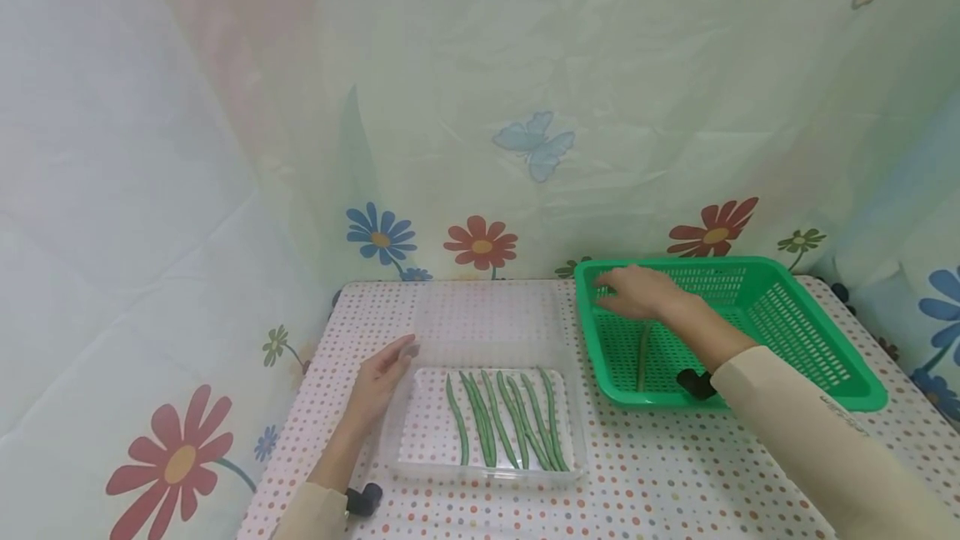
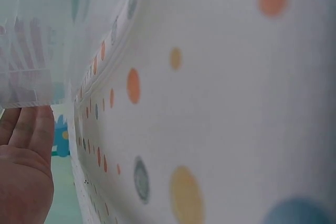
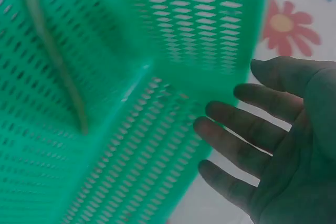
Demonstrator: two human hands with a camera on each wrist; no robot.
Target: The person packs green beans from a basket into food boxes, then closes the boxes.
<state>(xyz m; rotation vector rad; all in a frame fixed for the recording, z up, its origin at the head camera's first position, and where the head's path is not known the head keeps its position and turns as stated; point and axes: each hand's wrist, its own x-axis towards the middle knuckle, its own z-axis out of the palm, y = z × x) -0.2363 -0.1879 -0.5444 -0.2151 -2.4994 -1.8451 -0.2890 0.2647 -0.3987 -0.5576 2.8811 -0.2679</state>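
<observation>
Clear plastic tray (image 1: 491, 332) sitting centre-left, holding about 7 green beans (image 1: 506, 419) | left hand (image 1: 378, 382) resting flat-fingered against its left wall | right hand (image 1: 637, 290) hovering with fingers spread, holding nothing, over green perforated plastic basket (image 1: 817, 348) | 1 bean (image 1: 642, 357) lying just below that hand, long axis running toward the person.

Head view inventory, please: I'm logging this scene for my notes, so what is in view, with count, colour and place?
Green beans: about seven, green, lying side by side in the clear tray.
Clear tray: one, see-through plastic, middle of the table.
Bean: one, dull green, alone in the basket.
Basket: one, green, slotted, right of the tray.
Table: one, white cloth with coloured dots.
Backdrop: pale sheet with flowers and butterflies.
Left hand: fingers straight, against the tray's left side.
Right hand: open, over the basket, holding nothing.
</observation>
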